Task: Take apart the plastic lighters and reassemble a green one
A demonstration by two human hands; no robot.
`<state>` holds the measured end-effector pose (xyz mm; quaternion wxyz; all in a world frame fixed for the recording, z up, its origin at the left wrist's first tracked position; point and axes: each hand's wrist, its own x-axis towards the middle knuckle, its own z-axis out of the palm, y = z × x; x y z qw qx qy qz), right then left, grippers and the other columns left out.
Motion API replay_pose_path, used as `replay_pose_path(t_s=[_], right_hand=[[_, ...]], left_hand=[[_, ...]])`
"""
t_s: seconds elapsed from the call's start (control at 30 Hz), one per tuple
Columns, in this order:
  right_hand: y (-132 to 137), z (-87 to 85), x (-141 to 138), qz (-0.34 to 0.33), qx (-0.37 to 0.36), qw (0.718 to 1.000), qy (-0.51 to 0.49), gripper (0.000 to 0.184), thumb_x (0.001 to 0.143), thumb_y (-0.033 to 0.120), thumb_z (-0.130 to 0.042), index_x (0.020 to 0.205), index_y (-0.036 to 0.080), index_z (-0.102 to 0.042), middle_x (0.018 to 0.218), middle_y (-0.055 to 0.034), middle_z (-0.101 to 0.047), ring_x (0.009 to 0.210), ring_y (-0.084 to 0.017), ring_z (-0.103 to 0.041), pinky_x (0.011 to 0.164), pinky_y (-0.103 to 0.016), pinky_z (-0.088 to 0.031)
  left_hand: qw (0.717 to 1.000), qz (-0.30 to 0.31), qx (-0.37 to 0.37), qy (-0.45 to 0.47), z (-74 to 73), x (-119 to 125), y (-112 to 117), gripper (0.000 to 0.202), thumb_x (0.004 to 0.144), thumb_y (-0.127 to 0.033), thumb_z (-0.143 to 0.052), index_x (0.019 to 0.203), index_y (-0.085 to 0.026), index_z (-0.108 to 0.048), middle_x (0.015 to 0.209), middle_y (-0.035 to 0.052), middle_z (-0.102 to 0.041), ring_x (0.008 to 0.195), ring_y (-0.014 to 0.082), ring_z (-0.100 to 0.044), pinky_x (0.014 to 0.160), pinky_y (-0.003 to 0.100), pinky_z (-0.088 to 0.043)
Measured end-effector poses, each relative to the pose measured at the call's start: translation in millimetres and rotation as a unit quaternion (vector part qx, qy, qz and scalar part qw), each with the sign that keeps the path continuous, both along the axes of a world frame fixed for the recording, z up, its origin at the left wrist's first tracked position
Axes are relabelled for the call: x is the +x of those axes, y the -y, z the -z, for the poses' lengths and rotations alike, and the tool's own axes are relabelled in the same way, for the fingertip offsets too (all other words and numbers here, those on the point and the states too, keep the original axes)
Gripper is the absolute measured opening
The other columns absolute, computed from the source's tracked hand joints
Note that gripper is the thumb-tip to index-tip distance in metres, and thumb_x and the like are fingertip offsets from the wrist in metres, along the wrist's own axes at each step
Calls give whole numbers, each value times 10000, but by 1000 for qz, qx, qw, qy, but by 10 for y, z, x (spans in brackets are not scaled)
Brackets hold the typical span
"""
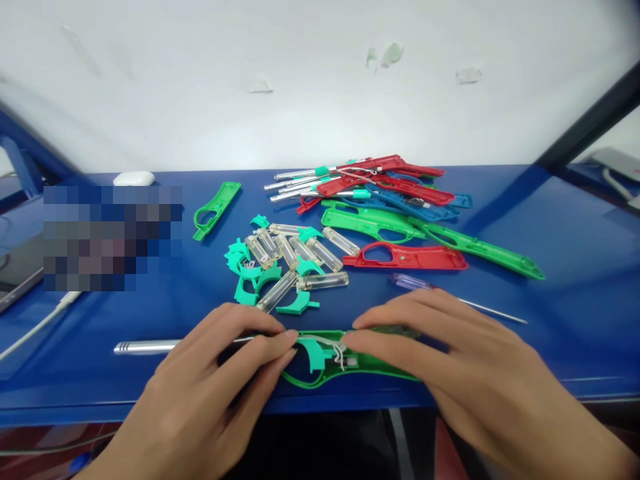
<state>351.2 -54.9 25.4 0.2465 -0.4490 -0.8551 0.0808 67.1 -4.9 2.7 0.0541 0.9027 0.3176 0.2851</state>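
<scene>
An open green lighter casing half (380, 367) lies near the table's front edge, between my two hands. In it sit a teal trigger (314, 355) and a thin white wire (342, 359), and a silver metal tube (145, 347) extends to the left. My left hand (215, 373) is closed around the casing's left end, where the tube meets it; the fingers partly cover that joint. My right hand (450, 353) grips the casing's right part, its fingertips by the wire. Under those fingers, part of the casing's inside is hidden.
Behind my hands lie several clear fuel tanks (325, 255) and teal triggers (246, 291). A screwdriver (493, 311) rests at right. Farther back are red casing halves (425, 257), green ones (350, 219) and metal tubes (295, 193). A single green casing half (226, 200) lies left; a white cable (45, 323) runs nearby.
</scene>
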Motion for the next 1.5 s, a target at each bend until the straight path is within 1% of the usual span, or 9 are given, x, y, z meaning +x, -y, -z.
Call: replay_pose_path(t_s=[0.1, 0.27, 0.47, 0.63, 0.83, 1.0, 1.1, 1.27, 1.5], right_hand=[[-1, 9, 17, -16, -36, 999, -16, 520, 1043, -3, -416, 1357, 353, -631, 1273, 59, -719, 1135, -122, -658, 978, -289, -487], [-20, 22, 1, -19, -47, 998, -22, 473, 1045, 9, -458, 1344, 336, -623, 1268, 34, -717, 1133, -150, -659, 994, -309, -510], [-10, 27, -20, -2, -50, 999, -22, 606, 959, -80, -385, 1309, 348, -635, 1235, 41, -717, 1092, -144, -662, 921, -264, -552], [40, 78, -1, -3, -37, 999, -9, 679, 933, -86, -375, 1385, 362, -611, 1285, 44, -703, 1143, -137, -641, 956, -249, -538], [31, 62, -11, -13, -37, 999, -2, 604, 982, -39, -373, 1394, 338, -604, 1297, 34, -695, 1161, -114, -636, 920, -187, -535], [11, 58, 13, -46, -19, 999, 14, 635, 961, -41, -387, 1441, 320, -592, 1320, 23, -684, 1179, -103, -639, 888, -146, -540], [35, 67, 16, -29, -1, 999, 17, 585, 971, -7, -393, 1411, 306, -617, 1305, 6, -685, 1184, -118, -644, 915, -170, -555], [62, 73, 15, -7, 10, 1000, 23, 581, 988, 7, -377, 1394, 332, -637, 1307, 10, -705, 1188, -107, -668, 849, -137, -575], [27, 105, 51, -17, 32, 999, 30, 542, 1027, 37, -390, 1378, 340, -669, 1294, 7, -721, 1169, -96, -694, 846, -116, -591]], left_hand=[[1000, 1, -1, 0, 3, 10, -9, 160, 1091, -142, -562, 1144, -253, -665, 1135, -2, -684, 977, 99, -677, 920, 199, -534], [1000, 5, 0, 3, -6, 22, -19, 169, 1085, -120, -570, 1156, -242, -663, 1147, -7, -669, 993, 87, -663, 944, 187, -509], [1000, 9, 6, 1, 5, 28, -34, 171, 1079, -104, -574, 1146, -231, -667, 1146, -6, -660, 1001, 81, -652, 947, 177, -495], [1000, 13, 7, 4, 8, 5, -20, 157, 1086, -117, -569, 1142, -227, -667, 1131, -1, -661, 986, 84, -652, 937, 179, -501], [1000, 13, 2, 6, 5, -2, -11, 172, 1082, -109, -575, 1166, -229, -667, 1144, 9, -659, 1009, 101, -654, 960, 205, -511], [1000, 15, -2, 7, 11, 3, -21, 177, 1082, -109, -576, 1172, -231, -667, 1144, 11, -654, 1011, 103, -649, 946, 211, -512], [1000, 17, -1, 6, 9, 4, -23, 177, 1079, -104, -583, 1174, -226, -670, 1150, 13, -652, 1018, 105, -647, 955, 214, -511], [1000, 20, -3, 6, 0, -5, -13, 173, 1084, -101, -575, 1170, -221, -665, 1156, 7, -644, 1025, 91, -635, 978, 194, -487], [1000, 25, -10, 6, 13, 10, -19, 194, 1076, -77, -579, 1186, -214, -664, 1168, 15, -629, 1040, 98, -620, 981, 206, -471]])
